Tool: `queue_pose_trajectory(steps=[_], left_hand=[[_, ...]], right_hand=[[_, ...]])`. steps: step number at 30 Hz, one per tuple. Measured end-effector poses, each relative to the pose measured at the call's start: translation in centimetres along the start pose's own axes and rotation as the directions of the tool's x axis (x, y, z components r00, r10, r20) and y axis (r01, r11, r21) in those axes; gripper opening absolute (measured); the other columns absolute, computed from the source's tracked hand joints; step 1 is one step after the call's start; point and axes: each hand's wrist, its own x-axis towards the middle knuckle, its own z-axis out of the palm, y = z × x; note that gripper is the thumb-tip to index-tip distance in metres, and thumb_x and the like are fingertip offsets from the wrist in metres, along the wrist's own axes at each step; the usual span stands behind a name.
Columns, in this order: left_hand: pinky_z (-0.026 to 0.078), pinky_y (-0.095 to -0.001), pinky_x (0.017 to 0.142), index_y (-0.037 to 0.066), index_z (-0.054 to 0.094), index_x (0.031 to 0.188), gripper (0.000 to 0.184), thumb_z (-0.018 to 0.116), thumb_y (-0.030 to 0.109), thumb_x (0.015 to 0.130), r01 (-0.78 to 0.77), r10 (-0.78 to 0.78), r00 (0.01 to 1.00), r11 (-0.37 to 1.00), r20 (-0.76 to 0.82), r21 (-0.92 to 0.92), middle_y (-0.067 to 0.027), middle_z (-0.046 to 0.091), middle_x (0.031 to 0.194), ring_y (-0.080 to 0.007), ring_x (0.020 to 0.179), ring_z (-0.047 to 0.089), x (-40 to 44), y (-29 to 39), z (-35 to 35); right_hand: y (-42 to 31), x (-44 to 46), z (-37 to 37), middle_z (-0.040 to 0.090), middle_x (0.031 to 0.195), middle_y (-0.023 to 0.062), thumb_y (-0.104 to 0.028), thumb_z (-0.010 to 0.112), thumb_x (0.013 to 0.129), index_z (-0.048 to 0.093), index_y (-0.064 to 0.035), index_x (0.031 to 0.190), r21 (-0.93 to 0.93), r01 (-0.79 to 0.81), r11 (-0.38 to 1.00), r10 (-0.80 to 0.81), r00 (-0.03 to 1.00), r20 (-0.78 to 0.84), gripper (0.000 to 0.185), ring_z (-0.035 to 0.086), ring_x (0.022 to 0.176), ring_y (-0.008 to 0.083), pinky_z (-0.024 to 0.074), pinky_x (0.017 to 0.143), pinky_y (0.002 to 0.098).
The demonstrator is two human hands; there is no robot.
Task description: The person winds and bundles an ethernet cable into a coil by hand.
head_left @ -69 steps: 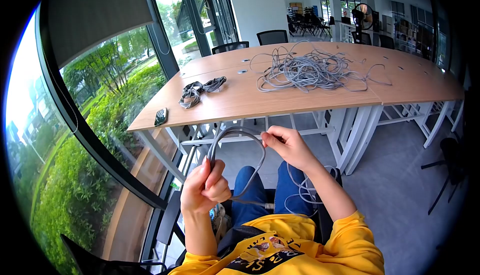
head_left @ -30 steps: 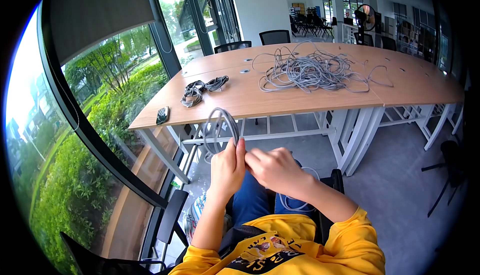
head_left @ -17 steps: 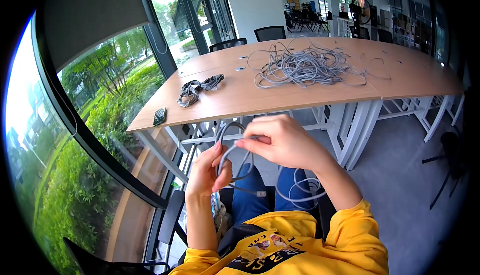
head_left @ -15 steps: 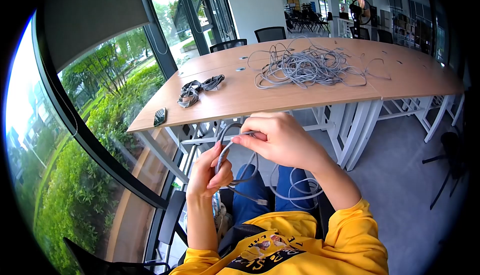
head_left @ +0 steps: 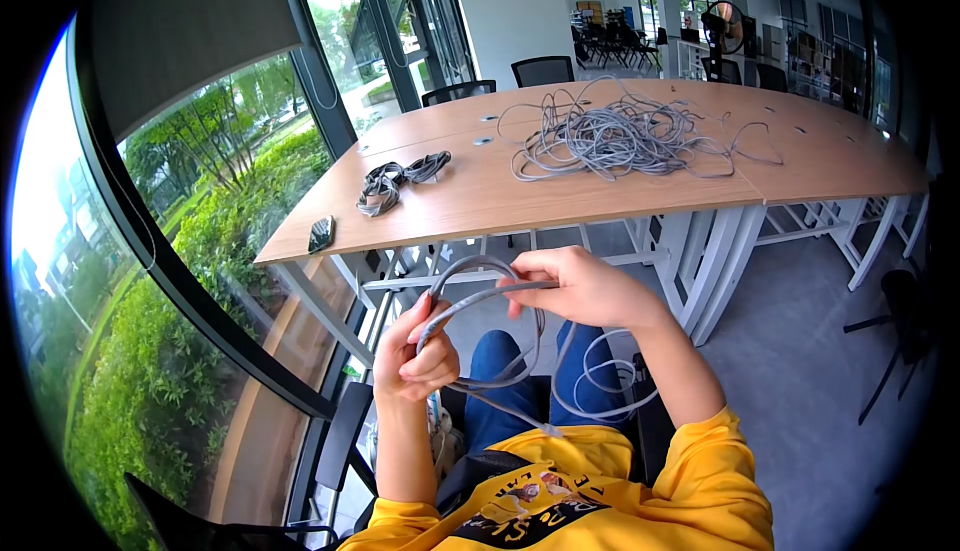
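A grey cable [head_left: 480, 297] is gathered in loose loops above my lap. My left hand [head_left: 418, 353] is closed around one side of the loops, with the thumb pressed on top. At the far side of the coil, my right hand [head_left: 582, 291] has its thumb and fingers pinched on a strand. Below my hands one cable end with a pale plug [head_left: 548, 430] hangs near my shirt. Another length of the same cable droops in wide curves over my right thigh.
On the wooden table [head_left: 480, 201] ahead lie a large tangled heap of grey cable [head_left: 620, 136], a tied cable bundle [head_left: 390, 183] and a dark phone-like object [head_left: 321, 234]. Chairs [head_left: 543, 71] stand behind it; a window [head_left: 220, 181] runs along the left.
My right hand has moved a little right and down, away from my left hand. The loops between the hands have opened wider. My left hand keeps its grip.
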Motion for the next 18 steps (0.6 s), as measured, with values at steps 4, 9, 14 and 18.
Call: queue_pose_trajectory(steps=[4,9,14,18], left_hand=[[0.013,-0.0181,0.028,0.009,0.033,0.069,0.035,0.015,0.029,0.091,0.022,-0.016,0.995,0.998,-0.096,0.066,0.0034,0.027,0.034,-0.0044,0.026,0.015,0.0,0.0,0.8],[0.014,-0.0184,0.03,0.005,0.037,0.073,0.037,0.015,0.028,0.092,0.037,-0.022,0.991,0.993,-0.133,0.108,0.004,0.027,0.035,-0.0036,0.027,0.016,0.3,-0.4,0.4],[0.015,-0.0179,0.032,0.007,0.036,0.07,0.037,0.016,0.03,0.092,0.003,-0.001,0.996,1.0,-0.084,0.019,0.0042,0.028,0.036,-0.0036,0.028,0.016,0.3,-0.7,0.5],[0.015,-0.0183,0.033,0.007,0.036,0.068,0.037,0.018,0.029,0.092,-0.048,0.049,0.994,0.999,-0.094,0.013,0.0045,0.027,0.036,-0.0038,0.029,0.016,-0.1,-0.4,0.5]], right_hand=[[-1.7,-0.6,-0.3,0.054,0.059,0.0028,-0.021,0.057,0.079,0.052,0.002,0.084,0.246,0.033,0.969,-0.05,0.997,0.061,0.024,0.053,0.054,0.007,0.038,0.051,0.0172],[-0.8,0.4,0.4,0.047,0.049,0.0004,-0.034,0.052,0.081,0.049,-0.0019,0.072,0.281,-0.059,0.958,0.072,0.997,-0.036,0.033,0.047,0.04,0.0068,0.0347,0.044,0.0167],[0.5,0.7,1.2,0.041,0.043,-0.0025,-0.041,0.051,0.08,0.046,-0.0045,0.064,0.37,0.044,0.928,0.012,0.989,-0.147,0.04,0.04,0.034,0.004,0.0276,0.035,0.0167],[-0.2,-0.3,1.0,0.039,0.043,-0.0032,-0.039,0.054,0.079,0.046,-0.0037,0.058,0.667,-0.093,0.739,0.134,0.991,-0.009,0.042,0.032,0.032,0.0022,0.0221,0.033,0.0171]])
